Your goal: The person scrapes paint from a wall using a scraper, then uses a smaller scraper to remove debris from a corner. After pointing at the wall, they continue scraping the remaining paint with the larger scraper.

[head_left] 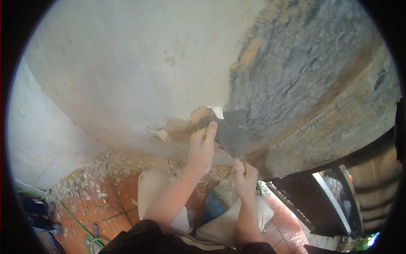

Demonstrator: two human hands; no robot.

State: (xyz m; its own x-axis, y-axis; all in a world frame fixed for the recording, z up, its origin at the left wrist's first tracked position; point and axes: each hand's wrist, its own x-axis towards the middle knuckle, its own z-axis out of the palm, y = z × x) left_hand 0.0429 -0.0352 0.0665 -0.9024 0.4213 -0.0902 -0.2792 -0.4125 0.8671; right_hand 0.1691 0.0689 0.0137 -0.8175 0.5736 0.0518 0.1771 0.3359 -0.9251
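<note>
Grey and wide-bladed, a scraper [232, 131] lies against a curved surface, between pale coating [127, 63] at left and a dark rough patch [292, 80] at right. The right hand [244, 180] grips its handle; the left hand [202, 150] is at the blade's left edge, its hold unclear.

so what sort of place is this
Probably somewhere under repair or renovation, perhaps a building: a large, partly stripped surface, pale flakes strewn over a tiled floor, and a broad scraper in the right hand.
</note>
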